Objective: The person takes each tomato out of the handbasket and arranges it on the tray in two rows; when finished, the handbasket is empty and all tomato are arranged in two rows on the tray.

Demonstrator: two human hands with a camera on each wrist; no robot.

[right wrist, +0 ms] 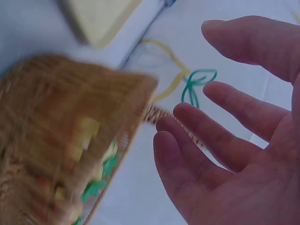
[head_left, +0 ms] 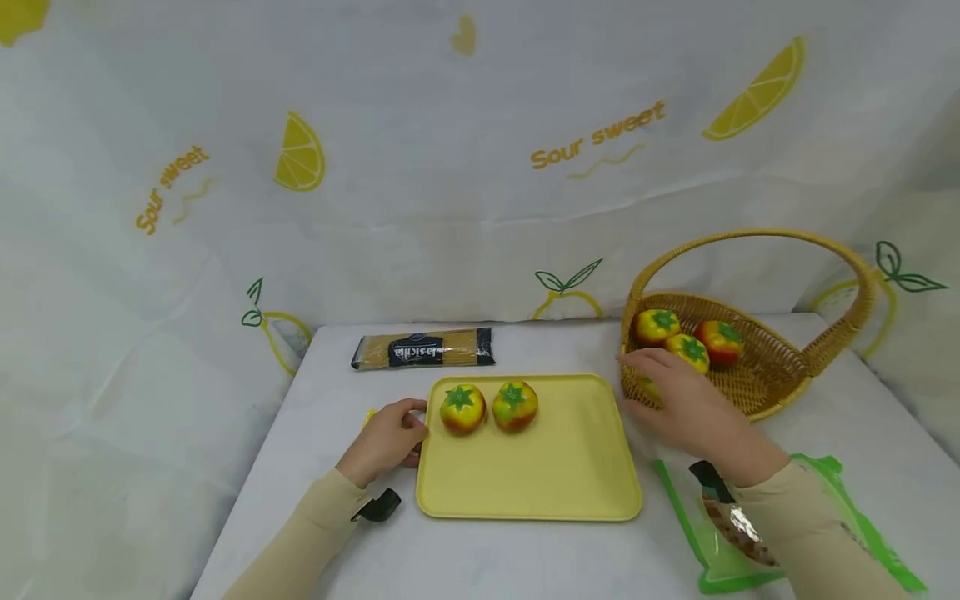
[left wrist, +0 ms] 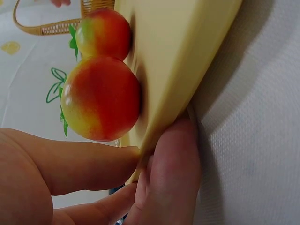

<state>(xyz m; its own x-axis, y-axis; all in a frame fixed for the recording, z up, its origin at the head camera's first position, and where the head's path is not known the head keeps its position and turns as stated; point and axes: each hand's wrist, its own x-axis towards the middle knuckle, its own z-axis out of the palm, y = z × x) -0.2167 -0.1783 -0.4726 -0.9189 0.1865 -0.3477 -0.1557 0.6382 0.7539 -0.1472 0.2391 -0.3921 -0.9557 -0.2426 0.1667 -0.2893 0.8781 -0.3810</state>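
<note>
Two hands work over the white desk [head_left: 525, 558]. The wicker basket [head_left: 772, 375] sits near the desk's far right corner, tipped toward the yellow tray [head_left: 540, 467] at the desk's middle. The left hand [head_left: 386, 442] pinches the tray's left rim; its fingers [left wrist: 168, 173] curl under the edge. The right hand [head_left: 686, 408] reaches at the basket's near rim with fingers [right wrist: 211, 150] spread and relaxed, holding nothing. Three tomatoes [head_left: 686, 346] lie in the basket, and a fourth seems half hidden under the hand. Two tomatoes [head_left: 487, 407] rest at the tray's far left. They look like smooth, light toys, likely to roll; cupping one around its sides should serve best.
</note>
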